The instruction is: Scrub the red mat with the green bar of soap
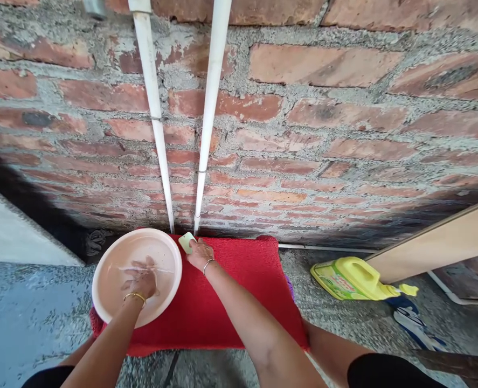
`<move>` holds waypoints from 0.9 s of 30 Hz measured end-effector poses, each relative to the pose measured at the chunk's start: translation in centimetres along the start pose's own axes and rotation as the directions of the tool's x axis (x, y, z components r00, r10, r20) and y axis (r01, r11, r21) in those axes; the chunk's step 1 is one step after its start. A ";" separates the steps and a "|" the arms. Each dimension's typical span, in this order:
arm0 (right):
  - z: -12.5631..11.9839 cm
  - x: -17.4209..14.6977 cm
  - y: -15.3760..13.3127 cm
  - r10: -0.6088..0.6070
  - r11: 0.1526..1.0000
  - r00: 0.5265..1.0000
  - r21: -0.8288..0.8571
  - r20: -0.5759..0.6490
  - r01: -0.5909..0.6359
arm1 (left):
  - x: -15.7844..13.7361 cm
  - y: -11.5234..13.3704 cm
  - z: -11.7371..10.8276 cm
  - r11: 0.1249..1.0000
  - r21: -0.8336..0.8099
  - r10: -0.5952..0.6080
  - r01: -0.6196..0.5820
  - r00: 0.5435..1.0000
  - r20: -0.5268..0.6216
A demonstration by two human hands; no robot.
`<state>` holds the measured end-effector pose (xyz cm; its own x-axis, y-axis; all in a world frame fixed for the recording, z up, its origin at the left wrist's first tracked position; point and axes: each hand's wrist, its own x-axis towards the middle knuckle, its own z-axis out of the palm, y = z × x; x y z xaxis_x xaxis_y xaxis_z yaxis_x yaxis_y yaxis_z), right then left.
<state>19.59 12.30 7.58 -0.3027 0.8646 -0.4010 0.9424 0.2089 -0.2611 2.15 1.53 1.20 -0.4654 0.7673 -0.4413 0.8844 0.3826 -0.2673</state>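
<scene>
— Just beside the pink basin (95,285), what is shown?

— A small pale green block (185,242), of undetermined material, is gripped between the thumb and fingers of the right hand (201,254). It is held right of the basin, near the far part of the rim; whether the surface below is touched cannot be told.

— And how is the left hand (141,277) placed?

— It is lowered into the basin, open, with its fingers spread in clear water. Whether the bottom is touched cannot be told. A yellow band (136,295) is worn at this wrist, a silvery bangle (208,264) at the other.

— By what is the basin supported?

— By a low surface draped with red cloth (190,315), which is extended to the right of the basin.

— What is found farther out?

— Behind the basin, a brick wall (323,70) is lined with two white pipes (212,70). Well to the right of the basin, a yellow bottle (347,277) is seen on the rough grey floor (32,312), with a blue-and-grey item (416,323) just beyond it.
</scene>
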 end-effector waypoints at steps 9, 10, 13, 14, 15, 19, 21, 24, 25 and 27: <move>-4.8 -2.7 13.6 0.371 0.929 0.928 0.009 -0.015 -0.371 | 0.3 0.0 0.6 1.000 0.014 0.022 -0.022 1.000 0.009; -5.4 -3.3 15.4 0.420 0.907 0.907 0.015 -0.010 -0.420 | 0.3 0.0 0.6 1.000 0.029 0.007 -0.008 1.000 0.015; -6.6 -5.5 20.8 0.556 0.831 0.831 0.036 -0.012 -0.556 | 0.6 0.2 0.8 1.000 0.022 -0.020 0.019 0.999 0.026; -6.9 -6.4 22.3 0.599 0.800 0.800 0.043 -0.018 -0.598 | 0.6 0.2 0.9 0.999 0.012 -0.030 0.030 0.999 0.024; -7.1 -7.2 23.6 0.642 0.766 0.767 0.053 -0.023 -0.640 | 0.6 0.2 0.9 0.999 0.004 -0.040 0.040 0.999 0.022; -7.4 -9.3 25.4 0.715 0.698 0.698 0.106 -0.035 -0.709 | 0.2 0.2 0.5 1.000 -0.011 -0.002 0.002 1.000 0.004; -6.9 -9.3 23.7 0.688 0.722 0.724 0.133 -0.034 -0.679 | -0.1 0.0 0.0 1.000 -0.022 0.018 -0.018 1.000 0.016; -5.2 -8.3 18.3 0.603 0.790 0.797 0.157 -0.022 -0.593 | -0.5 -0.2 -0.5 0.999 -0.049 0.009 -0.007 0.999 0.033; -4.4 -7.9 16.0 0.562 0.817 0.827 0.164 -0.015 -0.552 | -0.5 -0.3 -0.5 0.998 -0.064 0.010 -0.008 0.999 0.036; -2.5 -7.1 10.9 0.434 0.886 0.901 0.181 0.006 -0.428 | -0.3 -0.5 -0.4 0.995 -0.096 0.010 -0.005 0.999 0.045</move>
<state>32.39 9.60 9.72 0.1352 0.8669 -0.4798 0.9385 -0.2673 -0.2185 1.90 1.31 1.78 -0.4579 0.7469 -0.4821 0.8863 0.4261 -0.1816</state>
